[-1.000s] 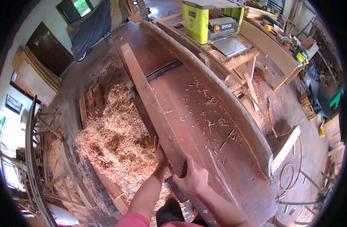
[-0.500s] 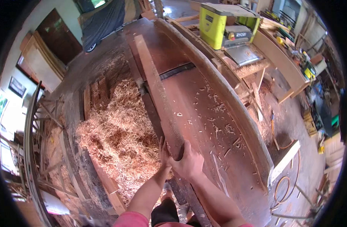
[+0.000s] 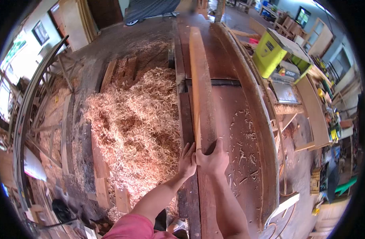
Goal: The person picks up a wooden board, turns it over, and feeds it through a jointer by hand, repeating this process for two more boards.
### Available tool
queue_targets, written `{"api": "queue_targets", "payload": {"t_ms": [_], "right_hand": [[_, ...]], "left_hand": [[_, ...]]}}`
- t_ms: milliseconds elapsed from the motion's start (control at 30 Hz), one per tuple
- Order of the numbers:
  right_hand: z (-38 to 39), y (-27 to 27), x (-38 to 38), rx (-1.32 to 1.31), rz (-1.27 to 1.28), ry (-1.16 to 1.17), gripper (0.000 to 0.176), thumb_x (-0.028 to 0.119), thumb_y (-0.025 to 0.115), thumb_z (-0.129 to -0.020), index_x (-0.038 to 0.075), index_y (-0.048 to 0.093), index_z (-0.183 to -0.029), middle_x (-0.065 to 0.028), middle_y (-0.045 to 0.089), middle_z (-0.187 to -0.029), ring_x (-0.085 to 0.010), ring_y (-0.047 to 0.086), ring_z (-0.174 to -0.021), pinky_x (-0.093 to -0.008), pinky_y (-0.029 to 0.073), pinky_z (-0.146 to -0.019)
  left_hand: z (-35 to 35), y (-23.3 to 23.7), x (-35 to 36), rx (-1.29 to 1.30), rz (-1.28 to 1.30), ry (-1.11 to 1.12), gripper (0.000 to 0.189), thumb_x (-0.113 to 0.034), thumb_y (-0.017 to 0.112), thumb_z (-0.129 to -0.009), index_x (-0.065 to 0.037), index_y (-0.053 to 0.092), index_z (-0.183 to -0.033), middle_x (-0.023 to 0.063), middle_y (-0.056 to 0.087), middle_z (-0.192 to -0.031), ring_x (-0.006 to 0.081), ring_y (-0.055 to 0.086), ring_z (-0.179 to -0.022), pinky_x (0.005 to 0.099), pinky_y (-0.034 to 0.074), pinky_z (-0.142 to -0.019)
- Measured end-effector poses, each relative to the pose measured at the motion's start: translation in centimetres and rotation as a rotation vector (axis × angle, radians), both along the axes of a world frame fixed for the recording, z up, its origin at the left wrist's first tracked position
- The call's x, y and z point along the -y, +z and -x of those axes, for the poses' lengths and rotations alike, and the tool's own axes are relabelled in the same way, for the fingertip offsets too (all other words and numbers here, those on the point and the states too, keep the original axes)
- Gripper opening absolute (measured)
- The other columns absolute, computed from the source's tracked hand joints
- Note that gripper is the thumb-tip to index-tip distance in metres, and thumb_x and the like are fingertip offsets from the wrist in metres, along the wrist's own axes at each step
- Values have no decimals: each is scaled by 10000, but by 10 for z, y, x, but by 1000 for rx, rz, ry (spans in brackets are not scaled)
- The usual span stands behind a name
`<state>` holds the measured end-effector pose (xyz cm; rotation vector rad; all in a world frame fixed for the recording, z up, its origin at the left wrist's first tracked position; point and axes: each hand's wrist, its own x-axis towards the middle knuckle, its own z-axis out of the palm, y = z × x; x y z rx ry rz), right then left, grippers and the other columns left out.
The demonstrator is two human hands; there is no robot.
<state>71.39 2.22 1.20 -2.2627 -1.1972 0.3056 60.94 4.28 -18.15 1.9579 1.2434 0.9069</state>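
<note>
A long wooden board (image 3: 205, 95) lies lengthwise on the reddish-brown machine table (image 3: 230, 107), with a lighter face showing along its left edge. At the board's near end, my right hand (image 3: 214, 160) grips it, thumb on the right side. My left hand (image 3: 187, 161) touches the board's left edge beside my right hand, its fingers apart and pointing forward. A dark slot (image 3: 226, 82) crosses the table beyond my hands, and the board passes over it. Small shavings are scattered on the table to the right of the board.
A big heap of wood shavings (image 3: 138, 131) lies on the floor to the left of the table. A raised wooden rail (image 3: 266, 131) curves along the table's right side. Beyond it stands a green planer (image 3: 270, 53). Long metal bars (image 3: 27, 103) rest on a stand at far left.
The view has turned, so the table and hands appear further right. The board now shows its lighter left face. My left hand's fingers have spread along the board's left edge.
</note>
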Motion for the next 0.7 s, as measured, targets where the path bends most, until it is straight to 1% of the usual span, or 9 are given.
{"api": "queue_targets", "payload": {"t_ms": [100, 133, 233, 333, 433, 533, 633, 700], "right_hand": [[-2, 3, -14, -17, -17, 7, 703, 398, 799, -707, -8, 563, -1231, -259, 730, -837, -455, 731, -796, -540, 589, -733], [-3, 0, -20, -31, -47, 20, 659, 390, 789, -717, -14, 568, -1188, -274, 729, -868, -465, 728, -835, -548, 582, -772], [-5, -1, -35, 18, -11, -1, 633, 381, 789, -719, -13, 569, -1161, -278, 724, -839, -482, 719, -810, -560, 577, -751], [-8, 0, -50, -6, -21, 11, 616, 376, 789, -720, -9, 575, -1150, -285, 717, -808, -498, 710, -791, -572, 573, -743], [-11, -2, -65, 59, -90, 3, 597, 374, 790, -716, -2, 581, -1129, -281, 706, -766, -500, 706, -771, -577, 574, -735], [-13, 1, -82, 14, -12, -33, 586, 382, 785, -719, 3, 587, -1119, -278, 713, -791, -492, 710, -788, -572, 574, -752], [-15, 6, -95, -1, -10, -45, 531, 369, 772, -719, 4, 615, -1070, -280, 720, -844, -488, 706, -841, -550, 569, -778], [-19, 3, -105, -15, -32, -37, 523, 369, 770, -720, 6, 614, -1062, -275, 724, -855, -487, 707, -845, -544, 571, -788]], "left_hand": [[1, 12, 1, 6, 96, 10, 494, -264, 362, -1098, -49, 494, -1523, 128, 467, -1599, 375, 356, -1511, 524, 272, -1250], [1, 14, 2, -44, 54, -8, 505, -273, 355, -1102, -38, 480, -1531, 129, 470, -1596, 368, 344, -1518, 511, 265, -1255], [2, 17, 1, 5, 58, -17, 512, -284, 347, -1107, -36, 473, -1536, 128, 476, -1592, 366, 337, -1521, 513, 255, -1257], [1, 22, 3, -67, 65, 20, 528, -328, 347, -1115, -35, 471, -1537, 131, 482, -1586, 372, 338, -1518, 527, 252, -1253], [0, 28, 1, -66, 121, 9, 537, -353, 393, -1112, -34, 465, -1537, 141, 488, -1579, 375, 353, -1511, 552, 264, -1239], [0, 29, 2, -45, 120, 11, 541, -345, 471, -1094, -38, 457, -1540, 151, 493, -1572, 385, 374, -1498, 564, 284, -1225], [0, 28, 1, -56, 69, -11, 544, -311, 528, -1074, -41, 455, -1541, 158, 506, -1560, 408, 391, -1483, 571, 304, -1211], [0, 28, 0, -68, 88, -27, 551, -295, 551, -1057, -33, 470, -1535, 173, 512, -1552, 436, 396, -1470, 548, 315, -1209]]}}
